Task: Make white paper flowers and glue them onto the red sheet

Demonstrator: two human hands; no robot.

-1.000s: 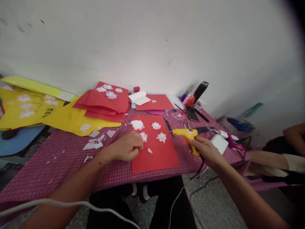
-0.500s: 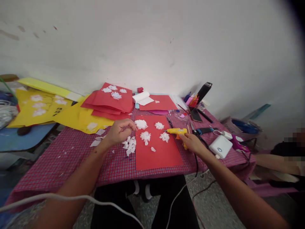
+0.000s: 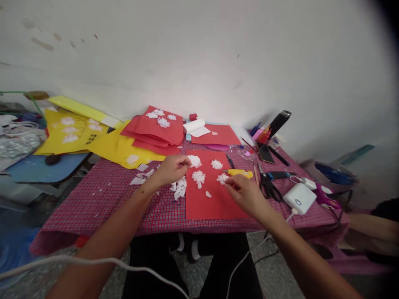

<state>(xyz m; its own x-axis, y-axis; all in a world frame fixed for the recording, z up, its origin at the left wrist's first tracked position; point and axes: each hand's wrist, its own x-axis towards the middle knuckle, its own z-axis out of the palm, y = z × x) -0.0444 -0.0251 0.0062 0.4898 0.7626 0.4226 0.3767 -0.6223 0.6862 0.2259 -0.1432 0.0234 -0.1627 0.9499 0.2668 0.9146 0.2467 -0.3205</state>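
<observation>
A red sheet of paper (image 3: 212, 207) lies before me with several white crumpled-paper flowers (image 3: 198, 177) and a small white scrap (image 3: 208, 194) on it. My left hand (image 3: 173, 169) is at the sheet's upper left edge, next to a white paper flower (image 3: 195, 161). Its fingers are curled into a pinch; what they hold, if anything, is too small to make out. Over the right part of the sheet is my right hand (image 3: 246, 194), fingers apart and holding nothing. Just beyond it lies a yellow glue gun (image 3: 241, 172), partly hidden by the hand.
White paper pieces (image 3: 179, 189) lie left of the sheet. Scissors (image 3: 268, 185), a white power bank (image 3: 299, 197) and a phone (image 3: 265, 153) are at the right. Behind are stacked red sheets (image 3: 140, 133) and a paper roll (image 3: 193, 126). A white cable (image 3: 93, 260) crosses in front.
My right hand has let go of the glue gun, now lying on the table, and moved left over the red sheet. The left hand keeps its pinch near the flower. The view has shifted.
</observation>
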